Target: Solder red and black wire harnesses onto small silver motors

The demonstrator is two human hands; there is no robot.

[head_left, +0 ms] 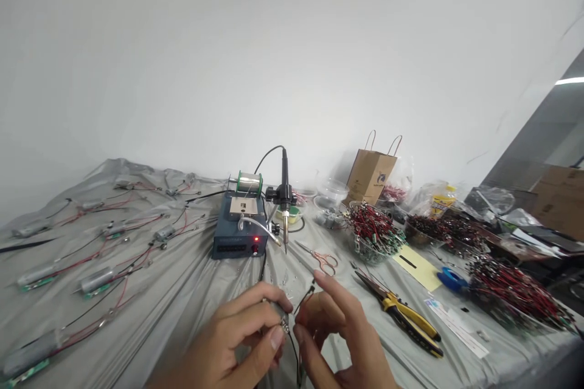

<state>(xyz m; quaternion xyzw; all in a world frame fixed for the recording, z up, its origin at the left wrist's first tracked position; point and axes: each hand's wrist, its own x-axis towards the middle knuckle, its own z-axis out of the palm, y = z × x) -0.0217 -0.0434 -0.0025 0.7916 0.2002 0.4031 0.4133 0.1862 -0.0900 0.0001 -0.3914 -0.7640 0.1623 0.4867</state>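
My left hand [232,340] pinches a small metal terminal [285,324] between thumb and fingers, and a thin black wire [304,301] runs up from it. Another length of black wire [296,357] hangs down below it. My right hand [340,334] is close by on the right, its thumb and index finger apart around the wire. Just beyond my hands lie red-handled scissors [323,261]. The terminal is tiny and partly hidden by my fingers.
A blue soldering station [239,234] with a solder spool [250,182] and upright iron [285,209] stands ahead on a grey sheet [182,292]. Wired cylindrical modules [95,279] lie left. Yellow-handled pliers [401,316] and bowls of red-wired parts [374,234] lie right.
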